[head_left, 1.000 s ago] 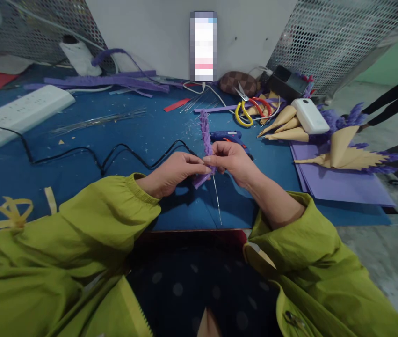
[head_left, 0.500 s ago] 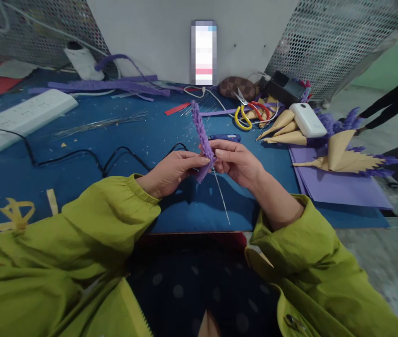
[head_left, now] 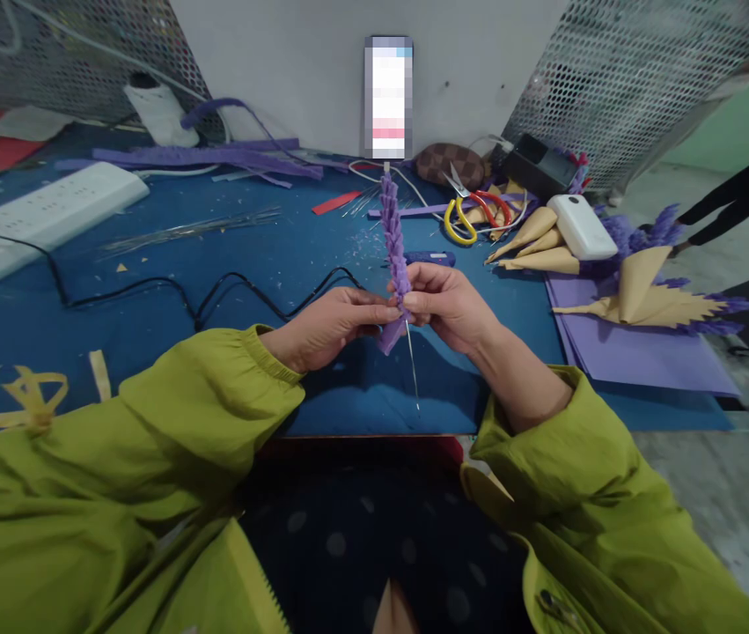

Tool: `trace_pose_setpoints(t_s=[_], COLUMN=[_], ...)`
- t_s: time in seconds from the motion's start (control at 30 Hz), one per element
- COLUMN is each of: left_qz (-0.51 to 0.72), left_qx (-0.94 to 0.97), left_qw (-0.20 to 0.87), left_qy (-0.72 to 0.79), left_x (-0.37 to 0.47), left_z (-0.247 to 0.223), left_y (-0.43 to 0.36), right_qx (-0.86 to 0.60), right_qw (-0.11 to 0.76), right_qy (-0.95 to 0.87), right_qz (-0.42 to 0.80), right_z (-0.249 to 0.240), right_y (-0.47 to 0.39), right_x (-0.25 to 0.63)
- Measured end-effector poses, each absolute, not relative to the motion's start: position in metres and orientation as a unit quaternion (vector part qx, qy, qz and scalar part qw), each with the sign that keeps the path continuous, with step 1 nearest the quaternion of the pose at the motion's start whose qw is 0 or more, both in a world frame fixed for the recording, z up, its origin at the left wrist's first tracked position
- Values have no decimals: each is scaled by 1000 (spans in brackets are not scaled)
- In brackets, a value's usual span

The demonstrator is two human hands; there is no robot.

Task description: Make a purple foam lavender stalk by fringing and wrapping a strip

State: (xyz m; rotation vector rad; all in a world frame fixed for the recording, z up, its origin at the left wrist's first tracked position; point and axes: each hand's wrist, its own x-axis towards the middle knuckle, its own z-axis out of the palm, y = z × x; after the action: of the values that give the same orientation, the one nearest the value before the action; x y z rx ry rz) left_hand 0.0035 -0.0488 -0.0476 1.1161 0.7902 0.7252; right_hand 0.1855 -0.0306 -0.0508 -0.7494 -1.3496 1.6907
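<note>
Far to the left of the purple spike, a white power strip [head_left: 40, 216] lies on the blue table [head_left: 150, 299], and a black cable [head_left: 216, 295] loops across the table toward the spike. The left hand [head_left: 331, 326] pinches the loose purple strip [head_left: 388, 336] at the spike's base. The purple spike [head_left: 392, 231] stands nearly upright above the table's near edge, its thin wire stem [head_left: 412, 374] hanging below the hands. The right hand [head_left: 446, 304] is pinched on the spike's base, fingertips meeting the left hand's. Right of the spike lie a blue glue gun [head_left: 430, 258], scissors [head_left: 470, 207], paper cones [head_left: 536, 246] and purple sheets [head_left: 644, 352].
</note>
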Motion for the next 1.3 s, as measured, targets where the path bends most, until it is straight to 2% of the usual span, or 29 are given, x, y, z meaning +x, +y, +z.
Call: trace_pose_setpoints(t_s=[0.3,0.8,1.3], left_qz=[326,321,339], left_qx=[466,517,441], left_qw=[739,668,711], left_qy=[362,428,430], left_x=[0,4,8], left_z=[-45,-44,-50], left_y=[-44,-48,-48], right_qx=[-293,-311,-317], right_qw=[422,365,383], right_qy=[-531,-552,-581], right_qz=[674,682,644], right_z=[-47,-49,-45], right_y=[-32,-29,-32], right_x=[189,193,189])
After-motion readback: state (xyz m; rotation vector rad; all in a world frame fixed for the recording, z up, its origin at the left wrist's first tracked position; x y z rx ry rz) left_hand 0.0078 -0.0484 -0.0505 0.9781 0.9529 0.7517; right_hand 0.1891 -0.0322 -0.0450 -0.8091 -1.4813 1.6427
